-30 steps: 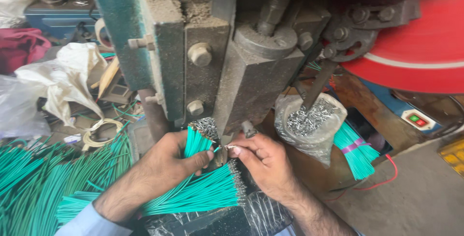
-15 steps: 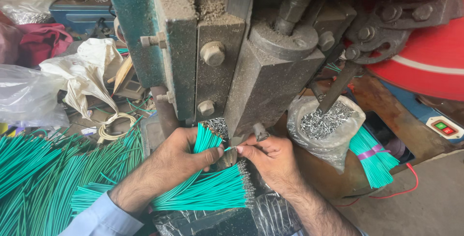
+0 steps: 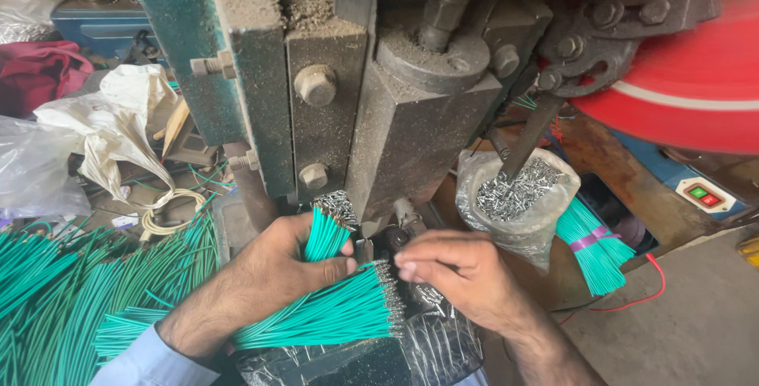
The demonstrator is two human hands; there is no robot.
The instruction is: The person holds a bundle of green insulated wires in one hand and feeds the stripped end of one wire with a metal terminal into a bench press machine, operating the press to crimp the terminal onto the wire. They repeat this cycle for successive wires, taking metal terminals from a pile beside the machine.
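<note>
My left hand point(image 3: 265, 279) grips a small upright bundle of green wires point(image 3: 326, 232) whose bare metal tips point up at the foot of a grey press machine point(image 3: 379, 109). A second, larger bundle of green wires point(image 3: 332, 315) lies flat under that hand, tips to the right. My right hand point(image 3: 458, 275) pinches something small between thumb and fingers at the die area under the press ram; what it holds is hidden by the fingertips.
A clear bag of small metal terminals point(image 3: 514, 192) sits right of the press, beside a tied green wire bundle point(image 3: 593, 248). Loose green wires point(image 3: 71, 291) spread at left. A red flywheel point(image 3: 688, 78), a green-and-red switch box point(image 3: 704, 195) and white plastic bags point(image 3: 111, 129) surround the machine.
The view has shifted so the press sits more central. Both hands stay at the die; the right hand's fingers have closed in nearer the left thumb.
</note>
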